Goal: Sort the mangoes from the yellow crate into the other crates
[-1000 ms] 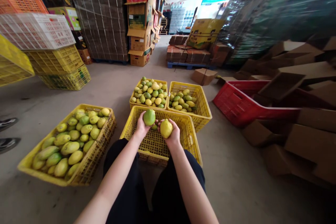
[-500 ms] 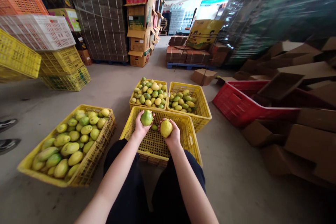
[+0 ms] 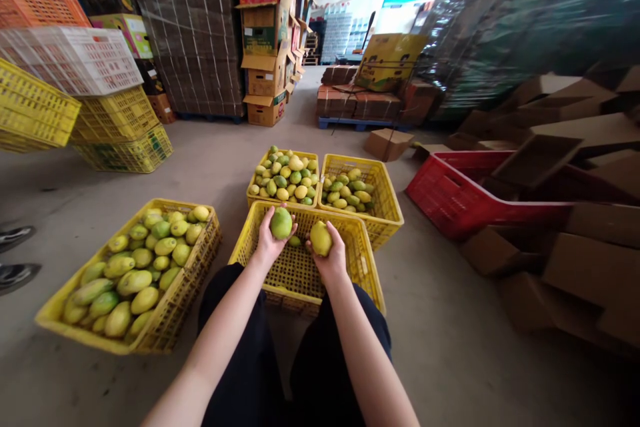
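Observation:
My left hand (image 3: 269, 245) is wrapped round a green lemon (image 3: 281, 223), its fingers curled behind the fruit. A yellow lemon (image 3: 321, 238) rests in my right hand (image 3: 334, 261), gripped between thumb and fingers. Both hands are over the near yellow crate (image 3: 371, 267), slightly apart from each other. Down in that crate, between my hands, lies a green lemon (image 3: 295, 241). Just behind stand a yellow crate (image 3: 253, 201) heaped with green and yellow lemons and another crate (image 3: 387, 213) partly filled with them.
To the left is a big yellow crate (image 3: 173, 320) full of lemons. On the right a red crate (image 3: 440, 197) stands against a heap of cardboard boxes (image 3: 590, 273). Stacked crates (image 3: 115, 113) and a person's shoes (image 3: 17, 275) are at far left. Loaded pallets (image 3: 357, 124) lie behind.
The yellow lemon in my right hand has turned and shifted slightly right. The green lemon in my left hand has also turned a little. Both hands keep their hold.

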The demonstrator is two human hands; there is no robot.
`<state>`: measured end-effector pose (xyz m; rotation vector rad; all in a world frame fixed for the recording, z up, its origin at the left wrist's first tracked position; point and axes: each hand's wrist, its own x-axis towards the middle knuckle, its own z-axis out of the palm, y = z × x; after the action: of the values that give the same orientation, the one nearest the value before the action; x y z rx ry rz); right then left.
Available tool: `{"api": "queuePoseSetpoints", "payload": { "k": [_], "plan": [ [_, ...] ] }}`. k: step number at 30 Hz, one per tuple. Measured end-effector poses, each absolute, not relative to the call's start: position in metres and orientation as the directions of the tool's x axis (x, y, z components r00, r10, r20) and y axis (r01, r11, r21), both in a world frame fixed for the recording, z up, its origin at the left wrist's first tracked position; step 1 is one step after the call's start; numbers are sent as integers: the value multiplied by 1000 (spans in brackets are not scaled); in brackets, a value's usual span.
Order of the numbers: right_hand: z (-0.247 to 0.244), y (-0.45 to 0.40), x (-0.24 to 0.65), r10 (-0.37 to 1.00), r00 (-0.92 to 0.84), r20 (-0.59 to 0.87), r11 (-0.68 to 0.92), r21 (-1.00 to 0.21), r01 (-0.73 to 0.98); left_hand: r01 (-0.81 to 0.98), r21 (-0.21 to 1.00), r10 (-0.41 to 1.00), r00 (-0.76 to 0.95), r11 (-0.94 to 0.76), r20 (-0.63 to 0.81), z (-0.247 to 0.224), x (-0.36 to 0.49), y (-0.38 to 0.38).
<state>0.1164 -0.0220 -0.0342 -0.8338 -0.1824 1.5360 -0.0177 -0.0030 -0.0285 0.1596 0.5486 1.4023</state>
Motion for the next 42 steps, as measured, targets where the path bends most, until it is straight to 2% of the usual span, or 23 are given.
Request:
{"api": "queuePoseSetpoints", "payload": {
  "k": [6,13,19,23,31,42],
  "plan": [
    [-41,-16,116,897,53,-439,-226,-559,-797,-903,383,959,91,193,-267,-27,-17,-5],
    [-56,-9,117,928,172,-330,-68,-605,-794,-922,331,956,113,203,-272,-29,-1,2],
    [-48,-13,126,956,84,-280,-106,-598,-794,-943,265,957,131,200,-257,-34,17,6],
    [-40,-18,130,964,114,-242,-56,-600,-798,-949,256,963,120,182,-241,-36,23,6],
    [-36,-19,132,978,67,-197,-37,-480,-876,-955,255,966,87,150,-242,-37,21,5],
    [-45,-11,121,926,32,-376,-194,-548,-813,-947,287,965,72,145,-253,-42,13,13]
  ]
}}
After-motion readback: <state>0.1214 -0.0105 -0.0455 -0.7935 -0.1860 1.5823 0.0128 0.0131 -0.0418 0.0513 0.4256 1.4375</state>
